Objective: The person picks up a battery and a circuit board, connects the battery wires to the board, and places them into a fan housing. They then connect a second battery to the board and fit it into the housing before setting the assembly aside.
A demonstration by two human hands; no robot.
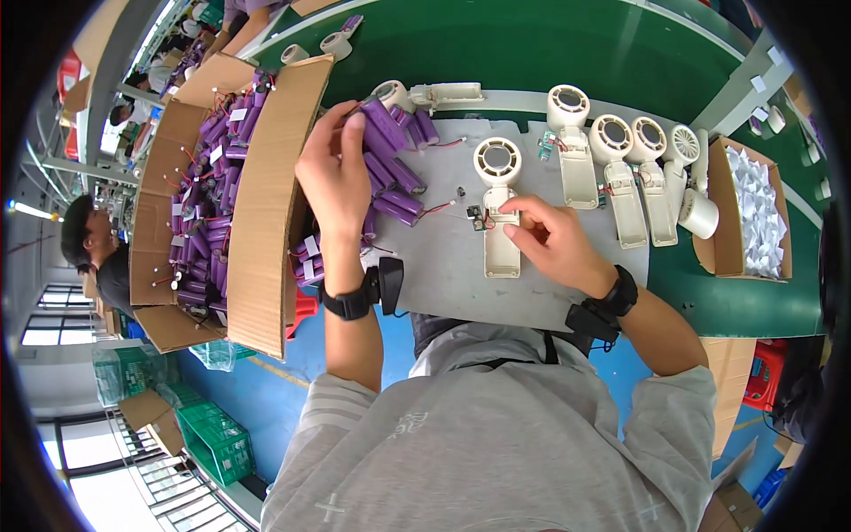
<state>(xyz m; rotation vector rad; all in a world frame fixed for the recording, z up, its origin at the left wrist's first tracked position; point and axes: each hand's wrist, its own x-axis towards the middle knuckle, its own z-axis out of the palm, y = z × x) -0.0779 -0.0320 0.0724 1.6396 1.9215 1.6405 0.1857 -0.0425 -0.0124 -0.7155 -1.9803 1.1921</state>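
My left hand (337,173) is closed with thumb and fingers at the upper end of a purple battery pack (383,130), beside the carton. Under and next to it lie several more purple battery packs (397,206) with thin wires. My right hand (558,248) bends thumb and forefinger over the handle of a cream handheld fan housing (502,257). This housing lies on the grey mat (443,284), its round fan head (498,161) pointing away from me and its handle uncovered. A small green circuit board (480,219) on red wires sits at the handle's left edge.
A tall carton (270,204) full of purple battery packs stands at left. Several cream fan housings (620,199) lie in a row to the right, by a carton of white folded pieces (755,213). Another housing (448,94) lies at the back. A co-worker (97,239) is beyond the left carton.
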